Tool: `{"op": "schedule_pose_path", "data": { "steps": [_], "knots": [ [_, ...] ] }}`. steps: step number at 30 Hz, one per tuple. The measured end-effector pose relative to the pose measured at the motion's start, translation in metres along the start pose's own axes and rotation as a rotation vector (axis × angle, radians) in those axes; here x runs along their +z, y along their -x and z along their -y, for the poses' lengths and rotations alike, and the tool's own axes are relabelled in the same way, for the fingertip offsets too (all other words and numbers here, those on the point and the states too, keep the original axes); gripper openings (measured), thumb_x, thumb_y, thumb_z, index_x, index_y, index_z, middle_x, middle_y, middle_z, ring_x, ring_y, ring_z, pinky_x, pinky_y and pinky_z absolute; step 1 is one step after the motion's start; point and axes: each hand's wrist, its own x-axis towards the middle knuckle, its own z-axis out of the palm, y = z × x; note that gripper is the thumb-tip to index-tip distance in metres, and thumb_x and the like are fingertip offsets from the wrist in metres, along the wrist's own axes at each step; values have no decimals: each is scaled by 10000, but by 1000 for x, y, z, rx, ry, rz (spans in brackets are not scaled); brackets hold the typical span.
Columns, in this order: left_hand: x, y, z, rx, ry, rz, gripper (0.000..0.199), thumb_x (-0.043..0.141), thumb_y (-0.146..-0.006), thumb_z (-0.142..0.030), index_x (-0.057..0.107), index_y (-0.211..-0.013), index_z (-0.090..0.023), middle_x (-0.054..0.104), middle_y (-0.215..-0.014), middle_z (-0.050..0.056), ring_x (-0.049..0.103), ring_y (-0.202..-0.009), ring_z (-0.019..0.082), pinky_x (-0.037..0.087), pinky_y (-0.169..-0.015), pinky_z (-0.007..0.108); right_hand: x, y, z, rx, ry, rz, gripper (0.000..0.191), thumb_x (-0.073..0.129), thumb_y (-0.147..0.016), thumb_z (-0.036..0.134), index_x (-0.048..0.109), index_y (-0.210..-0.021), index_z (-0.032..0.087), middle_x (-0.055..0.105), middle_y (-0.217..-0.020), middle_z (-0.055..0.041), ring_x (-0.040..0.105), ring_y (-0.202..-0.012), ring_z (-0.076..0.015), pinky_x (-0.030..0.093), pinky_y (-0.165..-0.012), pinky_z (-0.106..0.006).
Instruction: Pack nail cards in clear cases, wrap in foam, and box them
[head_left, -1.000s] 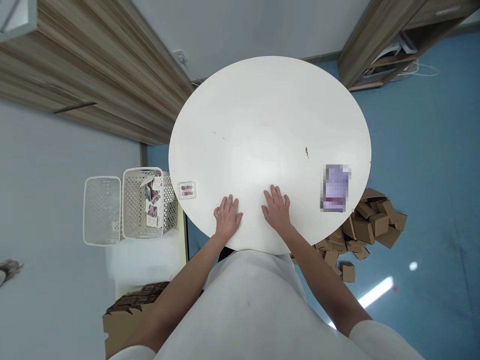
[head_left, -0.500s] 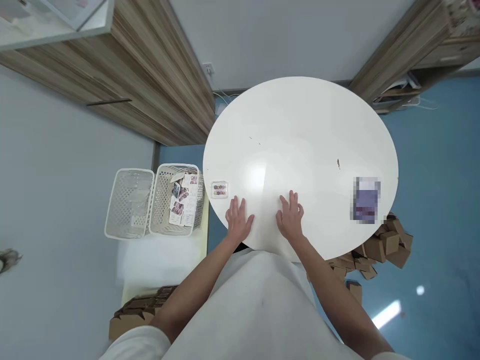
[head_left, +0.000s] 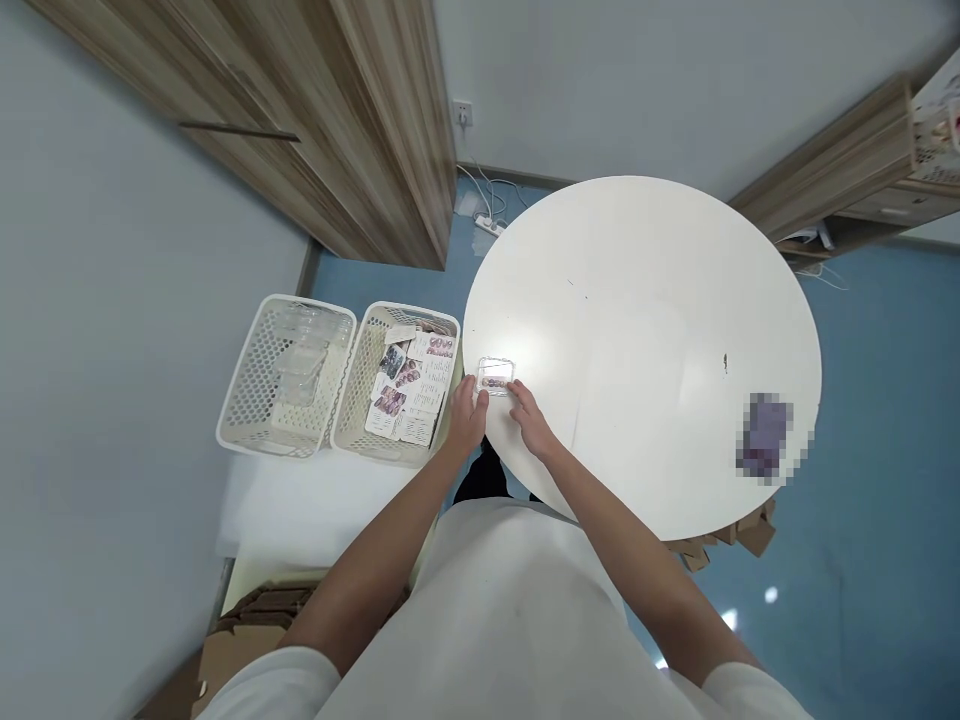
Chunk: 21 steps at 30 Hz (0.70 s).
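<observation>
A small clear plastic box (head_left: 496,368) lies at the left edge of the round white table, a row of small coloured round pieces showing in its near half. My left hand (head_left: 468,418) is closed on its near left corner, thumb along the front. At the near right corner, my right hand (head_left: 532,422) grips the box with its fingertips. Both hands come in from the near side, low over the table edge. What the pieces inside are is too small to tell.
Left of the table stand two white perforated baskets: one (head_left: 279,440) holds clear plastic boxes, the other (head_left: 349,420) printed cards. A blurred purple item (head_left: 765,435) lies on the table (head_left: 645,300) at right. Cardboard boxes (head_left: 756,530) sit below; a power strip (head_left: 489,226) lies behind.
Both hands have moved left from lying spread on the table to the clear plastic box and taken hold of it. The view has shifted toward the left.
</observation>
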Motion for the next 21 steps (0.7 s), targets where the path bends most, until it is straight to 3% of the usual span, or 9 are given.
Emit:
{"op": "schedule_pose_path", "data": {
  "steps": [5,9,15,21],
  "knots": [
    [-1,3,-2,15,5,2,520,254,-871,-478,403,-1246,-151,419,-1288,127,325,-1230,232,245,-1026,418,2,3,4,80,-182,-4,557,351,-752,230,302,-1307,247,240,-1409,16,221,-1291,-171,220,-1059,-387],
    [11,14,-10,73,87,44,488,267,-867,-481,442,-1207,-178,452,-1248,111,398,-1175,218,315,-983,378,-12,22,-9,48,-174,-64,553,378,-731,234,347,-1283,240,267,-1392,0,238,-1279,-180,221,-1058,-379],
    [62,50,-39,132,115,132,432,322,-859,-447,493,-1149,-177,502,-1189,98,451,-1128,203,340,-962,341,-61,67,-53,-33,-181,-225,523,388,-710,232,420,-1231,265,311,-1355,-5,273,-1259,-172,251,-1044,-357],
    [122,86,-67,147,21,248,375,412,-817,-306,482,-1164,-181,499,-1199,89,473,-1101,202,377,-923,343,-120,118,-100,-86,-198,-299,503,391,-707,223,460,-1204,258,362,-1325,-25,336,-1225,-187,294,-1016,-372]
  ]
}}
